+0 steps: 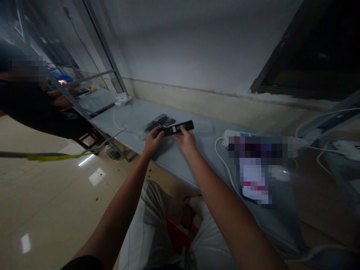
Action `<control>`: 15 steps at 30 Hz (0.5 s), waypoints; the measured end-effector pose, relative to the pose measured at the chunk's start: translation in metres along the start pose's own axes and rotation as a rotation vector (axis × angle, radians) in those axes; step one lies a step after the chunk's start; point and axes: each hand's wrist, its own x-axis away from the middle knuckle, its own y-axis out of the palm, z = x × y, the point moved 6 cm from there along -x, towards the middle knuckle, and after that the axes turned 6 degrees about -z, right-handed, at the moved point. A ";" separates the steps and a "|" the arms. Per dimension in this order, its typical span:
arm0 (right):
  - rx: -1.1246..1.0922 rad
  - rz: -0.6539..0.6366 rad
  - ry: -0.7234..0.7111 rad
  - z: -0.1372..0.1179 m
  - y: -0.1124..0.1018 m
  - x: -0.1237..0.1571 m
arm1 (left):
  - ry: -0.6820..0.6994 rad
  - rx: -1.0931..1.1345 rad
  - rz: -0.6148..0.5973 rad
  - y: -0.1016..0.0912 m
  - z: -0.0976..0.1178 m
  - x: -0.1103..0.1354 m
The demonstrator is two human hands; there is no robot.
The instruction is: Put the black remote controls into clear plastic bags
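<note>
1. The left hand [154, 141] and the right hand [186, 140] are closed on a black device [168, 131], one near each end.
2. The step seems a two-handed holding; any next move would call for both ends supported.
3. The device looks long and narrow, with a white label [174, 129].
4. It is over the worktop [135, 115], between front and wall-side edges, near dark bagged items [161, 121].

The slim handheld device [179, 128] at the dial's centre is black with a white label [174, 129]; the tabletop [204, 161], grey-blue. Toward three o'clock, the power strip [234, 133] is white with blue patches; at six, the trousers [150, 225] pale beige; at nine, the cord [53, 156] grey and yellow.
</note>
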 end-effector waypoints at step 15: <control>-0.076 -0.057 0.022 -0.004 0.005 0.001 | -0.094 0.150 -0.109 -0.004 -0.021 -0.005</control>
